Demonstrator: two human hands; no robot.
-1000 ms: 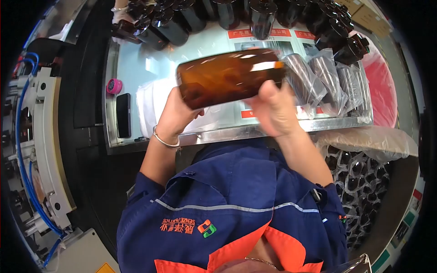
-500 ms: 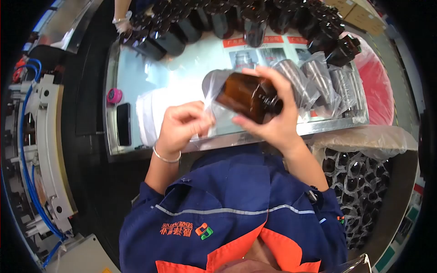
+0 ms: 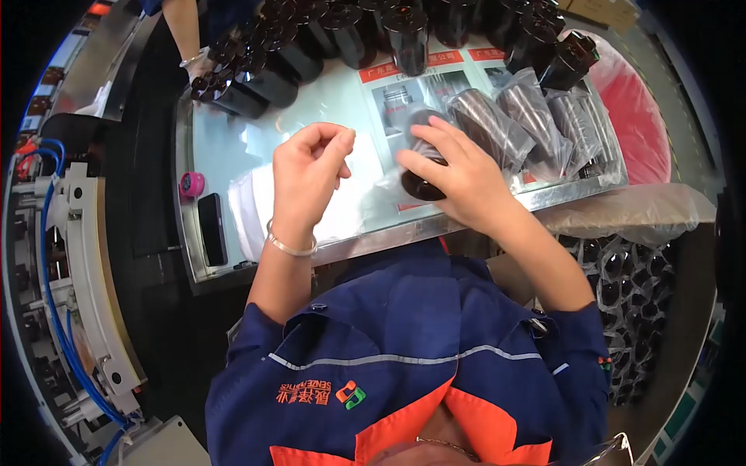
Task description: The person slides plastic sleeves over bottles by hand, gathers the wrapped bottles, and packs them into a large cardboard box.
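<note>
My right hand (image 3: 462, 171) is wrapped over a dark amber bottle (image 3: 420, 187) at the front middle of the table; thin clear plastic shows around it, and the fingers hide much of its body. To the left, my left hand (image 3: 307, 175) is raised above the table, thumb and fingers pinched together, with nothing visible in them. Beside the right hand lie several dark bottles in clear plastic bags (image 3: 491, 128). A folded white cloth (image 3: 247, 210) lies below and left of my left hand.
Several dark bottles (image 3: 353, 37) stand along the table's far side. A phone (image 3: 210, 229) and a pink round item (image 3: 191, 184) lie at the left. A box of wrapped bottles (image 3: 622, 303) stands right. Another person's hand (image 3: 196, 66) touches bottles at the far left.
The bottle has moved from above the table's front edge forward, among the bagged ones. My left hand has come off the plastic and risen. The view has shifted slightly.
</note>
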